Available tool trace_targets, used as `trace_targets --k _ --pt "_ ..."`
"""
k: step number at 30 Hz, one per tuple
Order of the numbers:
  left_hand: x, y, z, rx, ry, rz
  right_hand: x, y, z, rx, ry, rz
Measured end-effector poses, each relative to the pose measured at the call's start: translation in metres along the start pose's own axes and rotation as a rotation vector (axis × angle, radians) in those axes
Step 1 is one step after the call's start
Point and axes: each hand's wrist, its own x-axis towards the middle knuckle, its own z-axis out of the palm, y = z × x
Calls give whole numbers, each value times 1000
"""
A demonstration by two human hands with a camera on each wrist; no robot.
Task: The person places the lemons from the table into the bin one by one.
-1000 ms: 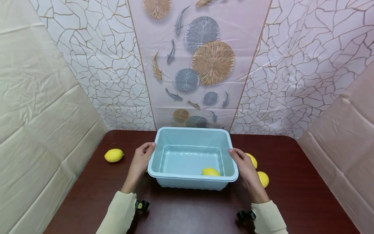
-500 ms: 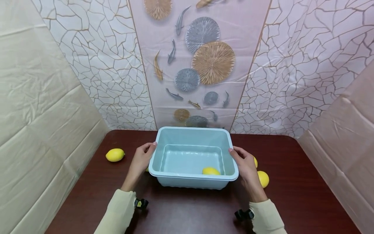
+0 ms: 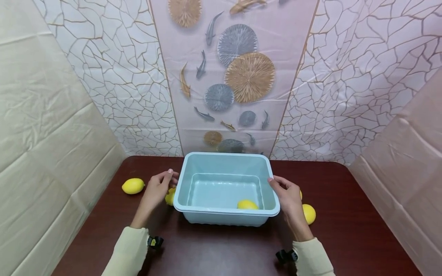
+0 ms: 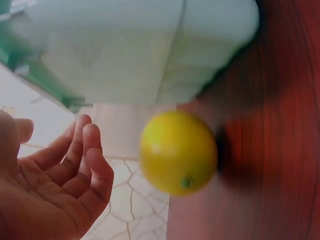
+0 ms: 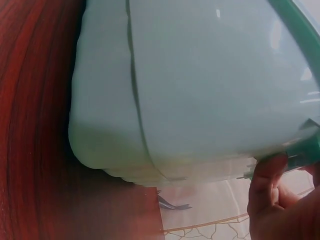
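Observation:
A light blue plastic basin [image 3: 226,210] stands on the dark table, and one lemon [image 3: 247,204] lies inside, toward its front right. My left hand [image 3: 157,191] is just off the basin's left rim, fingers loosely bent and holding nothing. Beside that hand, against the basin's left side in the head view, a lemon [image 4: 178,153] rests on the table. My right hand [image 3: 289,197] grips the right rim, thumb over the edge and fingers curled under it [image 5: 270,185].
Another lemon [image 3: 133,186] sits farther left on the table [image 3: 221,253]. To the right, behind my right hand, lie a lemon [image 3: 309,214] and a mostly hidden one [image 3: 300,194]. Patterned cloth [image 3: 221,126] hangs behind the table, with beige cloth at both sides.
My left hand has let go of the basin's left rim and moved a little left, uncovering the lemon beside the basin. My right hand keeps its grip on the rim.

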Motion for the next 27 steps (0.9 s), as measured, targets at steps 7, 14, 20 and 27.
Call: trace_targets --k 7,14,20,27 --pt "-4 -19 -15 192 -28 32 0 -2 0 -26 -2 -29" --pt "-3 -32 -16 322 -197 17 1 -3 -1 -63 6 -60" --pt "2 -44 -13 361 -299 116 -1 -4 -2 -115 13 -94" --pt "6 -49 -10 522 -341 266 -1 -4 -4 -153 19 -103"
